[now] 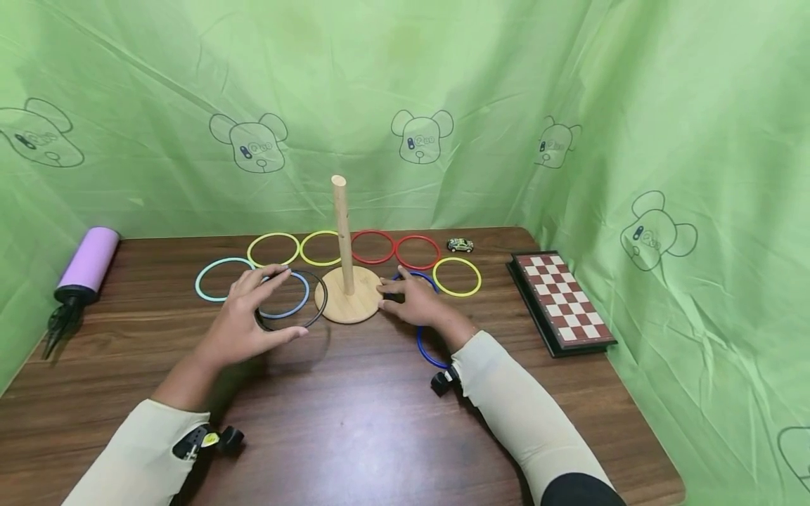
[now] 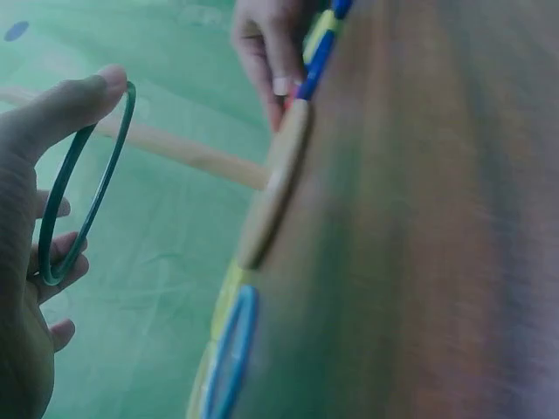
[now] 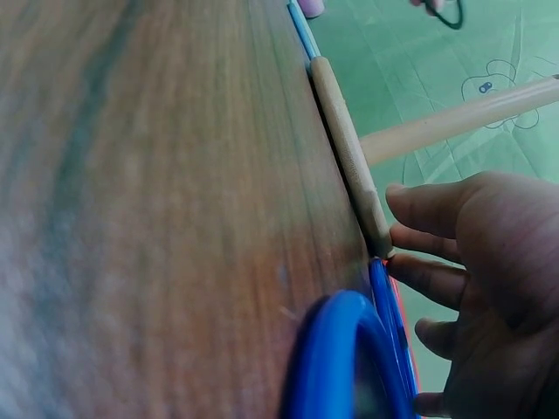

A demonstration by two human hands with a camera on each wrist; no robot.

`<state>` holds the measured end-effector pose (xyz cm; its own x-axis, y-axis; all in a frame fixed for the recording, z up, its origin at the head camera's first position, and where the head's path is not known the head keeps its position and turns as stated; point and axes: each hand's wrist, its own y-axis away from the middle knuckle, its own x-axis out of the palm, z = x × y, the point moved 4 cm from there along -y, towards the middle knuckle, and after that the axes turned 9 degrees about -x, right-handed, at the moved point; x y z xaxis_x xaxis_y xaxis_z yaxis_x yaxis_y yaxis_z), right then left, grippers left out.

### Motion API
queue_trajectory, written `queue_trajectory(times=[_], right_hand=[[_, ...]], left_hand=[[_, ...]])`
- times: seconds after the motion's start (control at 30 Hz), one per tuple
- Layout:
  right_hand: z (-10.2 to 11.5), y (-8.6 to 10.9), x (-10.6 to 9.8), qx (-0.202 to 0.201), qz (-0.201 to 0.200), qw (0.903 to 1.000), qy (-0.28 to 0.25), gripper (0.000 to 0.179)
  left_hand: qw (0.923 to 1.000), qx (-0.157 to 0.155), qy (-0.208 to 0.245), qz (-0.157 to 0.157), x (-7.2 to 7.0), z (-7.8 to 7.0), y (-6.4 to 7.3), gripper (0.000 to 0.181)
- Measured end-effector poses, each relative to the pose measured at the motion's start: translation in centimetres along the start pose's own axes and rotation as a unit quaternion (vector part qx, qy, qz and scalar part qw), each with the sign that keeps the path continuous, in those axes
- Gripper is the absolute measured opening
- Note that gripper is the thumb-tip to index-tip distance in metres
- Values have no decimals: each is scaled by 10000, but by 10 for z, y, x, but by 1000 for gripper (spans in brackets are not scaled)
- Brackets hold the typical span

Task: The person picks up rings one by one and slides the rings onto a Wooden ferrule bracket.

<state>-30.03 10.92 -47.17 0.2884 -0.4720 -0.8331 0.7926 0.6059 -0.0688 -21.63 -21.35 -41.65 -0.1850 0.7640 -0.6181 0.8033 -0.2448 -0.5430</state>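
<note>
Within left hand (image 1: 243, 320), above table (image 1: 361, 429): dark ring (image 2: 50, 214).

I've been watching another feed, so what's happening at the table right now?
A person's left hand is holding a dark ring up off the table, to the left of a wooden peg. Their right hand is at the right edge of the peg's round base; whether it is gripping is hard to tell. Nothing is on the peg, and the other rings lie on the table around the base.
</note>
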Motion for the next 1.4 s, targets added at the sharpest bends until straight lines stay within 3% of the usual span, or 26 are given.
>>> queue_trajectory(times=[0.3, 0.47, 0.7, 0.97, 1.13, 1.4], right_hand=[[3, 1, 0, 67, 64, 9999, -37, 45], [3, 1, 0, 50, 60, 9999, -63, 46], [1, 2, 1, 85, 115, 9999, 37, 46], [1, 1, 0, 6, 44, 10000, 78, 45], [1, 0, -1, -16, 30, 10000, 46, 45], [0, 1, 0, -6, 93, 9999, 42, 46]], left_hand=[[9989, -42, 98, -452, -24, -17, -33, 94], [9963, 45, 415, -746, -35, -30, -52, 97], [9897, -72, 890, -1117, -44, -52, -78, 92], [9764, -274, 1420, -1606, -49, -70, -102, 83], [9748, -471, 1421, -1652, -51, -77, -117, 81], [9832, -663, 964, -1405, -39, -80, -135, 84]])
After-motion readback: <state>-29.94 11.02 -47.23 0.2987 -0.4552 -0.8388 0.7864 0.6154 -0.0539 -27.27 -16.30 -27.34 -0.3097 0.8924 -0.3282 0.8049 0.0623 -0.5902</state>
